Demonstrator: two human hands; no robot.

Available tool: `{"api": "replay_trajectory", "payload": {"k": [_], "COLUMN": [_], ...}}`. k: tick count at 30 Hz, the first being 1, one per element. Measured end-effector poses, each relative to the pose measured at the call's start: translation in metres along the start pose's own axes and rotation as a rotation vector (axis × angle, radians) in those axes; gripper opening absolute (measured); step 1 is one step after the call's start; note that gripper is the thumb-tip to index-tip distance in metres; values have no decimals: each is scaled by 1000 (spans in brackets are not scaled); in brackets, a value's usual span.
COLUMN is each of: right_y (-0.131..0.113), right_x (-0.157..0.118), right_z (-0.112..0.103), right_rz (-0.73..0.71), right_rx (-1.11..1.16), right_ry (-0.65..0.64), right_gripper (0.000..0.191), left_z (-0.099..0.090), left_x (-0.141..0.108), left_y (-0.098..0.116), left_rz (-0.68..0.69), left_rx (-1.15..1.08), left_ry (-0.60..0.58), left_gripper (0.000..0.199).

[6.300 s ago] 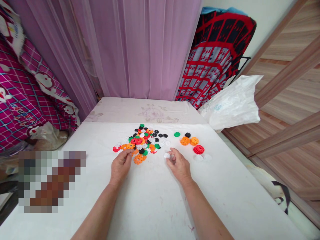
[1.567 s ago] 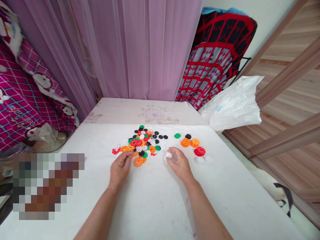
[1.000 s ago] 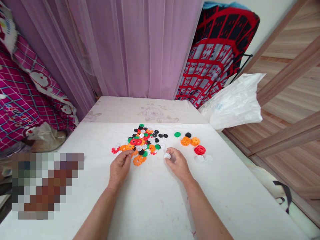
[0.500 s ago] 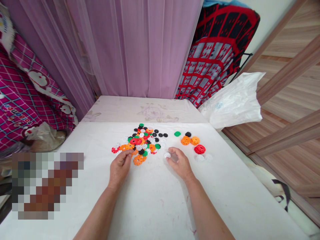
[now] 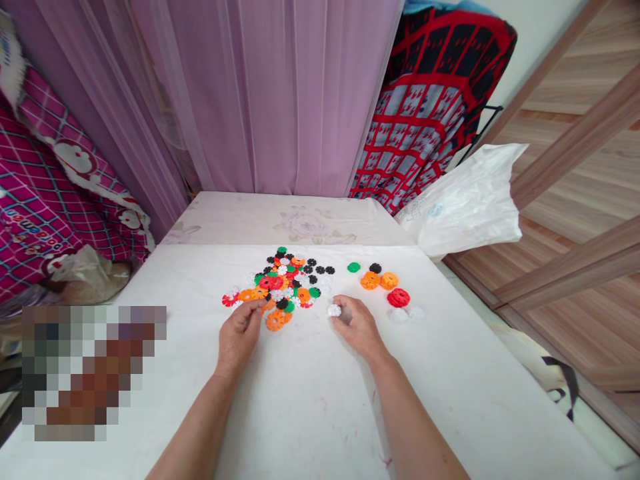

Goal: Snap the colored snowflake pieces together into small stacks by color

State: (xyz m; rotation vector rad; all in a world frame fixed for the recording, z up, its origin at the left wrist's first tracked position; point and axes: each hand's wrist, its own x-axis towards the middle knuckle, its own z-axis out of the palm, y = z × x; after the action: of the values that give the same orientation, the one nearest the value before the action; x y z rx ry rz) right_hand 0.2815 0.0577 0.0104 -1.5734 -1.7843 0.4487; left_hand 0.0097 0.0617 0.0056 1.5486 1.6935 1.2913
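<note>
My right hand [image 5: 358,325] pinches a white notched interlocking disc [image 5: 334,311] between thumb and fingers, just above the table. My left hand [image 5: 241,332] is closed at the near left edge of a loose pile of interlocking discs [image 5: 274,283]. A black disc shows right at its fingertips, but whether the fingers grip it is hidden. Orange, red, green, black and white discs overlap in the pile. On the right lie sorted groups: a green disc [image 5: 354,267], a black one [image 5: 375,268], orange discs [image 5: 371,281], red discs [image 5: 399,297] and white discs [image 5: 399,316].
A white cloth covers the table [image 5: 300,413]. At its far right edge stands a white plastic bag [image 5: 465,200]. Purple curtains [image 5: 280,100] hang behind, with a red and black patterned cloth [image 5: 425,107] beside them. A blurred patch covers the left side.
The white disc in my right hand has turned a little and now faces me more fully. My left hand stays in place. The view has shifted slightly.
</note>
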Motion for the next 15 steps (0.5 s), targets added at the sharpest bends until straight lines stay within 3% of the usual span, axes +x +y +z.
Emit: {"api": "replay_trajectory", "payload": {"k": [7, 11, 15], "right_y": [4, 8, 4], "right_x": [3, 26, 56], "right_z": [3, 4, 4], "right_rz": [62, 167, 180], "right_rx": [86, 132, 5], "right_ry": [28, 60, -56], "right_gripper": [35, 27, 20], "left_z": [1, 1, 1], "left_x": [0, 0, 0], "left_y": [-3, -5, -4], "left_rz": [10, 6, -13], "left_rx": [-14, -13, -15], "left_ry": [-1, -5, 0], "left_gripper": [31, 31, 32]}}
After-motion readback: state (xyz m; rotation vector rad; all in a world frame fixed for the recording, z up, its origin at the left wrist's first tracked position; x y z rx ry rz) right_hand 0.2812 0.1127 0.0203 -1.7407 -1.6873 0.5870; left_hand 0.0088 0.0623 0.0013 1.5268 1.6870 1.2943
